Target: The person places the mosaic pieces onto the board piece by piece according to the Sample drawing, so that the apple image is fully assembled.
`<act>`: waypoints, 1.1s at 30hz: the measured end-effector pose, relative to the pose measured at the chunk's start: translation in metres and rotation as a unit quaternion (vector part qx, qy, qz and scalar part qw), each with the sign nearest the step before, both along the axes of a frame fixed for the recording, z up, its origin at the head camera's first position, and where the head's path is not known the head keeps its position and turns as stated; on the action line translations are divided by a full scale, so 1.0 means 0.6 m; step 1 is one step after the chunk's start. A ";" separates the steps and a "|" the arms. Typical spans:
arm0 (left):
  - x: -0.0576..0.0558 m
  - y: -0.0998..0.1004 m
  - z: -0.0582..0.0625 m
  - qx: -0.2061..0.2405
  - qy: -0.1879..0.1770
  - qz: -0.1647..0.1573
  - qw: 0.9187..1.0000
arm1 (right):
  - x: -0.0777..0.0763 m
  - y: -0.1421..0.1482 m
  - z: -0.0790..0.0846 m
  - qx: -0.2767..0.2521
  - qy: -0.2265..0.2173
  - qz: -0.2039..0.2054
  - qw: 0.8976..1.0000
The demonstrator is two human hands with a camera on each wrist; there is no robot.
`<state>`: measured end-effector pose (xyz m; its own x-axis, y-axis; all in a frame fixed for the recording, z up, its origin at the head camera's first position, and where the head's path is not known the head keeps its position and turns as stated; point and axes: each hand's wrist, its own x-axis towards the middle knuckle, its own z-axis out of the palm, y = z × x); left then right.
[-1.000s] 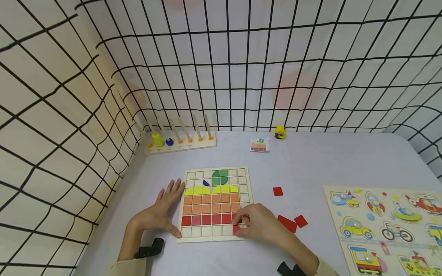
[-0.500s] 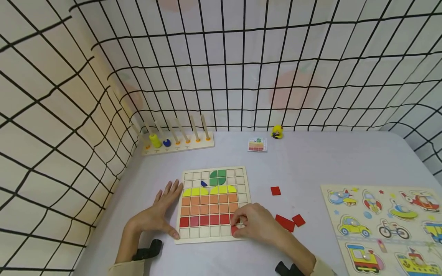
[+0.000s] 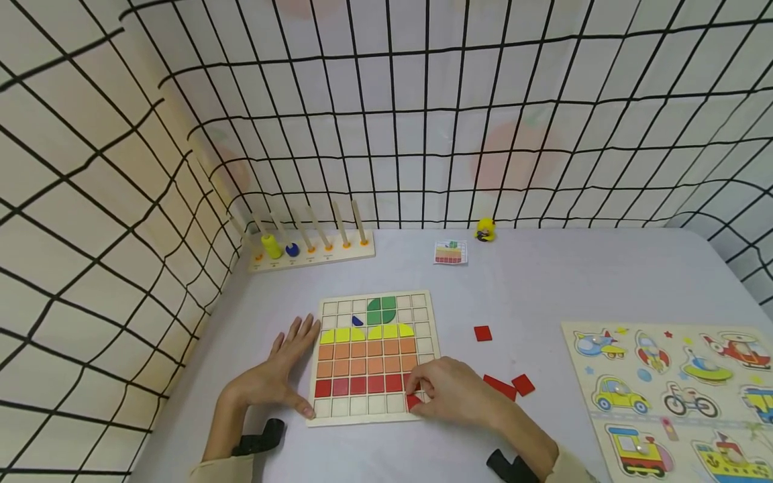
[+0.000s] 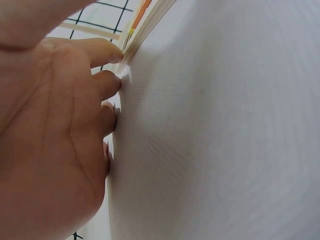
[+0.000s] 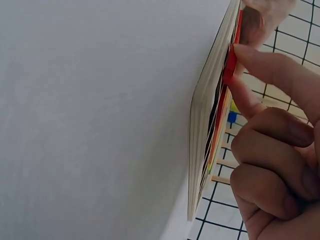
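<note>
A wooden grid board (image 3: 359, 406) lies on the table, its rows partly filled with green, yellow, orange and red tiles. Between thumb and index finger, my right hand (image 3: 459, 391) pinches a red square tile (image 3: 413, 402) at the board's lower right, just below the red row. The right wrist view shows this red tile (image 5: 231, 62) at the board's edge, the other fingers curled in. My left hand (image 3: 272, 379) rests along the board's left side with fingers spread, thumb at the lower left corner. A small blue tile (image 3: 357, 320) sits left of the green ones.
Loose red tiles (image 3: 482, 333) lie right of the board. Behind it are a small pattern card (image 3: 450, 253), a yellow duck toy (image 3: 486, 230) and a peg rack (image 3: 311, 258). A vehicle puzzle board (image 3: 658, 376) lies at the right. Black-grid netting surrounds the table.
The head view has shifted slightly. My right hand has edged a little to the right with the red tile in its pinch; the left hand stays at the board's side.
</note>
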<state>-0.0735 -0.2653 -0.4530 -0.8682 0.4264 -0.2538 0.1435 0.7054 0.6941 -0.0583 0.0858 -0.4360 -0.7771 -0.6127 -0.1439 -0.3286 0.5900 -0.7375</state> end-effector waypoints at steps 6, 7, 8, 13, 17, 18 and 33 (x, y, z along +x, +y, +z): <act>-0.001 0.000 0.001 0.005 0.004 -0.003 1.000 | 0.000 0.003 0.001 0.018 0.004 0.014 1.000; -0.001 0.000 0.001 0.005 0.004 -0.003 1.000 | 0.000 0.004 0.001 0.019 0.002 0.019 1.000; -0.001 0.000 0.001 0.005 0.004 -0.002 1.000 | -0.001 0.004 0.002 0.020 -0.001 0.025 0.999; 0.000 0.001 0.001 0.003 0.001 -0.001 1.000 | -0.007 0.010 0.003 0.004 -0.045 0.065 0.997; 0.000 0.002 0.001 -0.002 0.002 0.002 1.000 | -0.012 0.014 0.001 -0.006 -0.069 0.081 0.994; 0.000 0.001 0.002 -0.003 0.002 0.002 1.000 | -0.013 0.015 0.000 -0.008 -0.071 0.081 0.994; 0.000 0.001 0.004 -0.002 0.003 -0.001 1.000 | -0.015 0.014 -0.002 -0.016 -0.064 0.060 0.996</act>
